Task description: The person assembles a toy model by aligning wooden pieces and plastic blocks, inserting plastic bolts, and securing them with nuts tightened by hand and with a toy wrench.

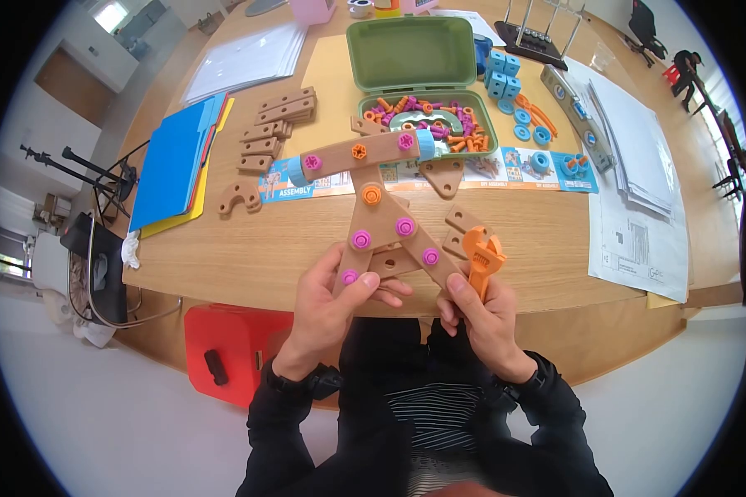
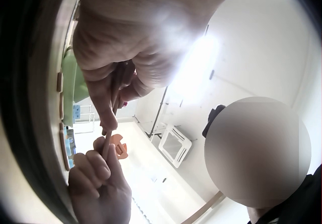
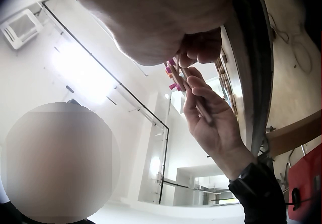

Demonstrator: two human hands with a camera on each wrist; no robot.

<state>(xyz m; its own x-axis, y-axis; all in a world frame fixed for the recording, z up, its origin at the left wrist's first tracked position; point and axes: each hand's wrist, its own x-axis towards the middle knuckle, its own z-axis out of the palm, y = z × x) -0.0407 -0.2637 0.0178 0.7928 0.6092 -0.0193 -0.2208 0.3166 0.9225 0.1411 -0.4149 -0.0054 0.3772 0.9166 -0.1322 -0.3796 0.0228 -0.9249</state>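
Observation:
A brown toy construction frame [image 1: 361, 217] of drilled strips, joined by purple and orange bolts, is held up over the table's front edge. Its top bar [image 1: 348, 159] carries blue end pieces [image 1: 425, 144]. Its left leg is gripped by my left hand [image 1: 319, 302], thumb on the front face. My right hand [image 1: 489, 323] pinches the lower end of the right leg and also holds an orange adjustable toy wrench [image 1: 482, 258], jaws upward. Both hands meet the frame in the left wrist view, where the wrench [image 2: 119, 147] shows behind the right fingers [image 2: 90, 171].
Behind the frame stands an open green toolbox [image 1: 410, 54] of bolts. Brown strips [image 1: 278, 120] and blue folders [image 1: 178, 166] lie left; blue blocks [image 1: 501, 76], orange pliers [image 1: 539, 116] and papers [image 1: 638, 141] lie right. A red chair [image 1: 224, 340] stands below the table's edge.

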